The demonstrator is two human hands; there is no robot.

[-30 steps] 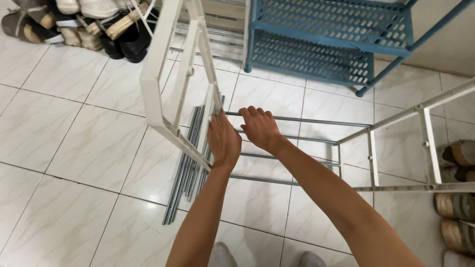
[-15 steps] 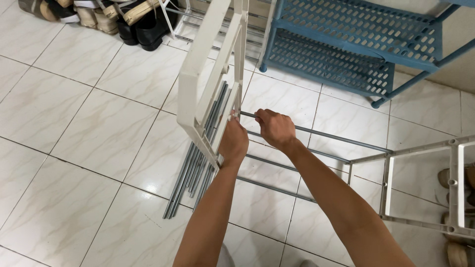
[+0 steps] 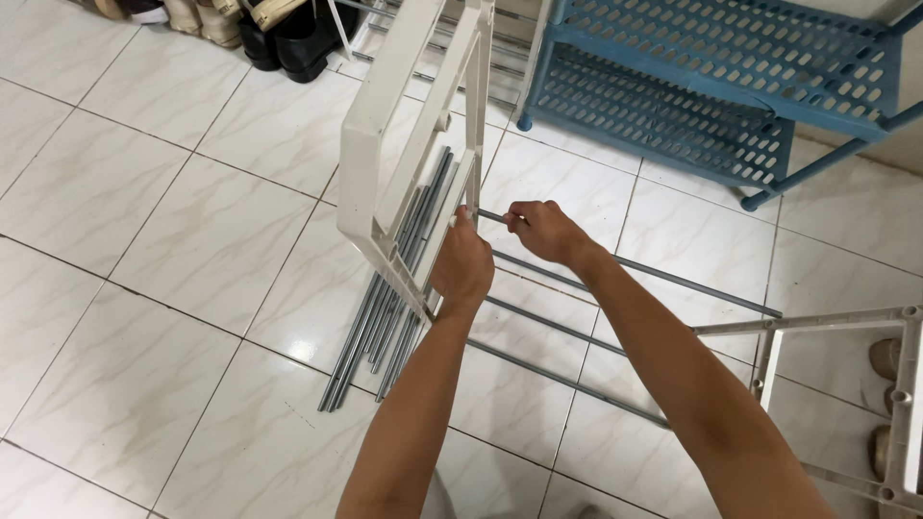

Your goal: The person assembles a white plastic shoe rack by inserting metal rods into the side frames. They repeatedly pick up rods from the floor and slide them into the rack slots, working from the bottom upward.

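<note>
While your left hand (image 3: pixel 463 264) wraps closed fingers around the lower bar of the cream-white plastic ladder-shaped side frame (image 3: pixel 385 168), that frame stands tilted up off the floor, its top running out of view at the upper edge. Your right hand (image 3: pixel 543 231) has its fingers closed on the near end of the thin grey metal rod (image 3: pixel 673 281), right beside the frame's bar; the rod runs away to the right, low over the tiles.

Items about the hands:
- Three more grey rods (image 3: pixel 558 332), parallel to the held one, running right toward the second cream-white side frame (image 3: pixel 894 384) at the lower right edge.
- Loose bundle of grey metal rods (image 3: pixel 380 308), lying on the floor under and just left of the tilted frame.
- Blue perforated plastic shelf rack (image 3: pixel 711 86), upper right, standing against the wall, well apart from your hands.
- Row of dark and pale shoes (image 3: pixel 260 29), upper left edge.

Open room: glossy white marbled floor tiles (image 3: pixel 144 240) lie bare across the whole left half. No packages, labels or signs show.
</note>
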